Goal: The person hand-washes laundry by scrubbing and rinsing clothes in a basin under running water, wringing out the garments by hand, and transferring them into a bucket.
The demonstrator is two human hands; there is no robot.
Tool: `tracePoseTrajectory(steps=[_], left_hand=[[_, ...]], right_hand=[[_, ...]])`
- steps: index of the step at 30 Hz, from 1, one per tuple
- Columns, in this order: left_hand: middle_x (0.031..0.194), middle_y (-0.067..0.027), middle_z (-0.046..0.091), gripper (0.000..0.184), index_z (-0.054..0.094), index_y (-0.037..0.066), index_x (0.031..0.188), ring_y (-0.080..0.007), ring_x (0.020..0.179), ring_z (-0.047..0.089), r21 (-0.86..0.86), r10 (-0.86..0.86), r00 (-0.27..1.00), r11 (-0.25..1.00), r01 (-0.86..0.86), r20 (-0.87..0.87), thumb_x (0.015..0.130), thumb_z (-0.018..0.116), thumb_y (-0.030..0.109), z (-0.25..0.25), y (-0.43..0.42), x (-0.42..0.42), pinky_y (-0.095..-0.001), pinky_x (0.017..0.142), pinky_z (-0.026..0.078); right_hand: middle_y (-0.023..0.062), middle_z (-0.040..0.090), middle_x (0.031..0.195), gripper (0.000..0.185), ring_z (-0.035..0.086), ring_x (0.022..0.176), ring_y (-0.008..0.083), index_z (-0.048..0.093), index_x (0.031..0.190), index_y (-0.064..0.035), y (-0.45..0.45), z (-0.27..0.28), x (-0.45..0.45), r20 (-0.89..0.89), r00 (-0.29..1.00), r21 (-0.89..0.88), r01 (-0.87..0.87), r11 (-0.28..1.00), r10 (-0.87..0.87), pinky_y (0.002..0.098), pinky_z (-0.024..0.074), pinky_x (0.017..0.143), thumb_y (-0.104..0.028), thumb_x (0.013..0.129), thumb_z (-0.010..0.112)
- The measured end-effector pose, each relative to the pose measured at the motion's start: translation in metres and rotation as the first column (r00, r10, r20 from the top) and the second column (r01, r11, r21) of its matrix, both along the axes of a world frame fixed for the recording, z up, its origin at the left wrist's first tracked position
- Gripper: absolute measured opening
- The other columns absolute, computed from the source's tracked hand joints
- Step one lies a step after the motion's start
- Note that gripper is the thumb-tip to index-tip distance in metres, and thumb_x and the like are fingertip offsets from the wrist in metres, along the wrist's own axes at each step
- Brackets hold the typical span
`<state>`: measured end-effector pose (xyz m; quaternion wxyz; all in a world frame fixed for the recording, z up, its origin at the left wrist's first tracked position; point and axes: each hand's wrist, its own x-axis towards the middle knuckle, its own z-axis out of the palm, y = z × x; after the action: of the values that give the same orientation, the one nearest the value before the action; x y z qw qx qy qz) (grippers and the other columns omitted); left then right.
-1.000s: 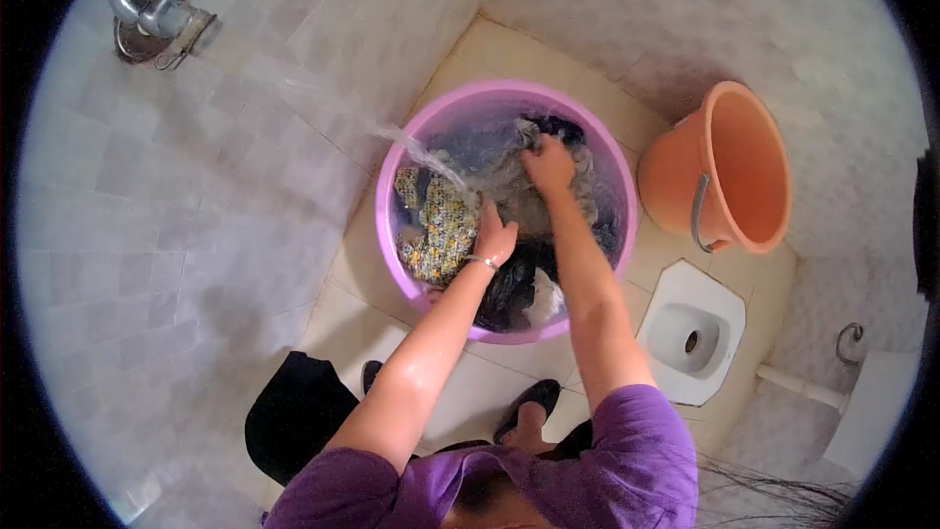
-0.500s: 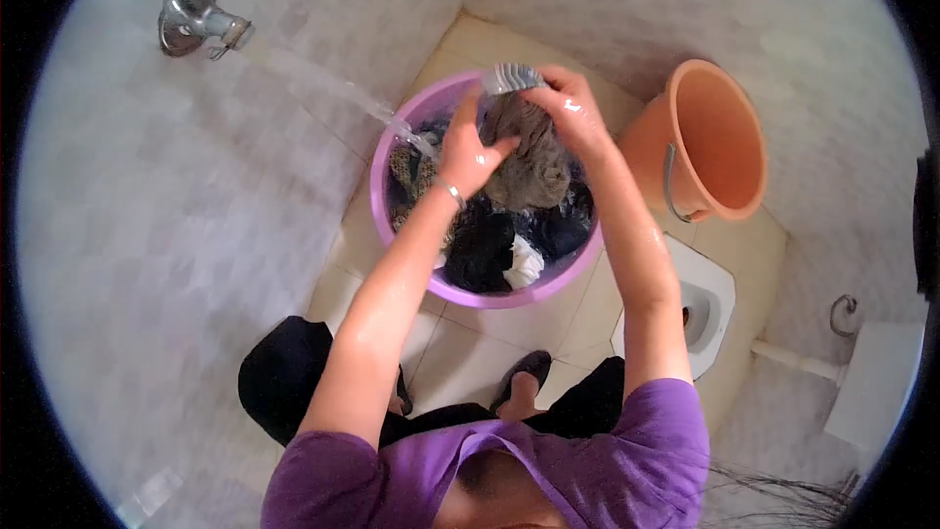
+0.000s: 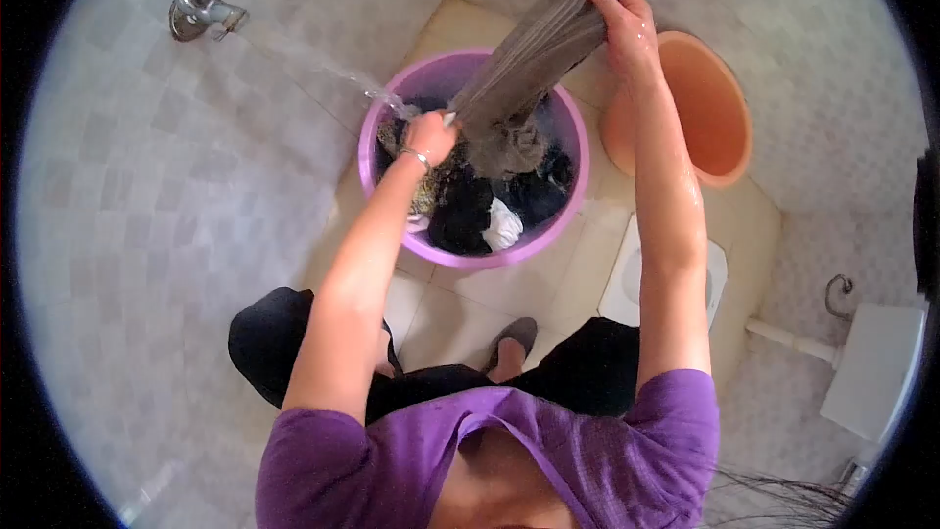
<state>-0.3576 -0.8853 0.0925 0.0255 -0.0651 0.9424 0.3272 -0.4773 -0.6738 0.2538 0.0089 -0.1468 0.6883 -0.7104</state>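
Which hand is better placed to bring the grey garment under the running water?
Probably the left hand: it grips the grey garment beside the water stream; the right hand holds it farther away.

From my remote seat I see a bathroom: a squat toilet (image 3: 620, 282) is set in the tiled floor (image 3: 455, 310) right of centre, a tap (image 3: 199, 10) runs from the tiled wall (image 3: 108, 235) at upper left, and a white box (image 3: 873, 370) with a pipe (image 3: 791, 341) sits at lower right.

I stretch a grey-brown garment (image 3: 534, 54) between my left hand (image 3: 432, 135) and right hand (image 3: 630, 27) over the purple tub (image 3: 474, 260) of clothes (image 3: 462, 216), beside running water (image 3: 377, 93).
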Motion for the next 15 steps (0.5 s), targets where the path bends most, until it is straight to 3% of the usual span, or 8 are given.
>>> tracePoseTrajectory(steps=[5, 6, 7, 8, 9, 12, 13, 15], left_hand=[[0.080, -0.0181, 0.059, 0.023, 0.059, 0.005, 0.090, -0.0319, 0.078, 0.057, 0.234, 0.093, 0.968, 0.972, -0.037, -0.233, 0.072, 0.045, 0.004, 0.051, -0.030, 0.011, -0.0363, 0.070, 0.044], [0.078, -0.0150, 0.060, 0.024, 0.058, 0.004, 0.090, -0.0270, 0.068, 0.059, 0.239, 0.108, 0.962, 0.970, -0.046, -0.252, 0.072, 0.043, 0.004, 0.063, -0.039, 0.002, -0.0341, 0.063, 0.046], [0.074, -0.0096, 0.060, 0.027, 0.057, 0.005, 0.094, -0.0193, 0.054, 0.056, 0.430, 0.189, 0.981, 0.889, -0.156, -0.036, 0.074, 0.040, 0.004, 0.115, -0.030, 0.006, -0.0303, 0.052, 0.046], [0.067, -0.0061, 0.056, 0.028, 0.056, 0.006, 0.097, -0.0132, 0.044, 0.051, 0.465, 0.178, 0.976, 0.879, -0.102, -0.122, 0.075, 0.038, 0.006, 0.131, -0.034, 0.000, -0.0265, 0.043, 0.044], [0.067, -0.0066, 0.057, 0.028, 0.056, 0.006, 0.098, -0.0141, 0.042, 0.050, 0.364, 0.083, 0.948, 0.931, 0.036, -0.307, 0.077, 0.038, 0.008, 0.143, -0.044, -0.005, -0.0263, 0.041, 0.043], [0.070, -0.0027, 0.050, 0.027, 0.056, 0.009, 0.099, -0.0103, 0.051, 0.049, -0.008, 0.022, 0.977, 1.000, -0.025, -0.214, 0.084, 0.040, 0.025, 0.245, -0.037, 0.003, -0.0255, 0.041, 0.040], [0.075, -0.0047, 0.053, 0.028, 0.055, 0.008, 0.100, -0.0114, 0.062, 0.054, -0.181, -0.006, 0.963, 0.983, -0.044, -0.271, 0.084, 0.042, 0.026, 0.250, -0.077, -0.017, -0.0285, 0.053, 0.045], [0.067, -0.0017, 0.053, 0.019, 0.057, 0.009, 0.087, -0.0144, 0.059, 0.052, 0.314, 0.303, 0.879, 0.930, -0.190, -0.368, 0.079, 0.046, 0.022, 0.317, -0.058, -0.002, -0.0284, 0.046, 0.042]], right_hand=[[0.0079, 0.059, 0.081, 0.049, 0.054, 0.074, 0.0168, 0.053, 0.109, -0.0060, 0.050, -0.021, -0.020, -0.076, 0.946, 0.542, -0.226, 0.810, 0.315, 0.0271, 0.0416, 0.066, -0.031, 0.069, 0.065], [0.0110, 0.060, 0.086, 0.051, 0.056, 0.079, 0.0207, 0.054, 0.110, -0.0080, 0.052, -0.020, -0.012, -0.030, 0.905, 0.782, -0.243, 0.574, 0.425, 0.0296, 0.0422, 0.070, -0.033, 0.067, 0.066], [0.0141, 0.061, 0.091, 0.052, 0.057, 0.083, 0.0245, 0.054, 0.110, -0.0100, 0.055, -0.018, -0.006, 0.050, 0.860, 0.936, -0.218, 0.277, 0.508, 0.0321, 0.0429, 0.073, -0.034, 0.066, 0.066], [0.0176, 0.059, 0.096, 0.044, 0.056, 0.089, 0.0288, 0.058, 0.107, -0.0131, 0.056, -0.016, -0.009, 0.119, 0.834, 0.965, -0.225, 0.134, 0.538, 0.0353, 0.0428, 0.076, -0.030, 0.067, 0.064], [0.0176, 0.059, 0.096, 0.044, 0.056, 0.089, 0.0288, 0.058, 0.107, -0.0131, 0.056, -0.010, -0.012, 0.115, 0.831, 0.966, -0.220, 0.132, 0.545, 0.0353, 0.0428, 0.076, -0.030, 0.067, 0.064], [0.0124, 0.061, 0.086, 0.034, 0.056, 0.080, 0.0183, 0.061, 0.100, -0.0111, 0.058, 0.025, -0.031, -0.161, 0.945, 0.880, 0.006, 0.474, 0.286, 0.0323, 0.0423, 0.073, -0.022, 0.068, 0.060], [0.0094, 0.061, 0.083, 0.034, 0.054, 0.077, 0.0142, 0.061, 0.099, -0.0071, 0.058, 0.042, -0.037, -0.263, 0.937, 0.822, 0.093, 0.561, 0.229, 0.0305, 0.0412, 0.072, -0.019, 0.067, 0.060], [0.0076, 0.053, 0.061, 0.018, 0.052, 0.062, 0.0123, 0.060, 0.080, 0.0004, 0.049, 0.114, -0.023, -0.425, 0.896, 0.585, 0.166, 0.794, 0.126, 0.0286, 0.0424, 0.056, -0.014, 0.073, 0.051]])
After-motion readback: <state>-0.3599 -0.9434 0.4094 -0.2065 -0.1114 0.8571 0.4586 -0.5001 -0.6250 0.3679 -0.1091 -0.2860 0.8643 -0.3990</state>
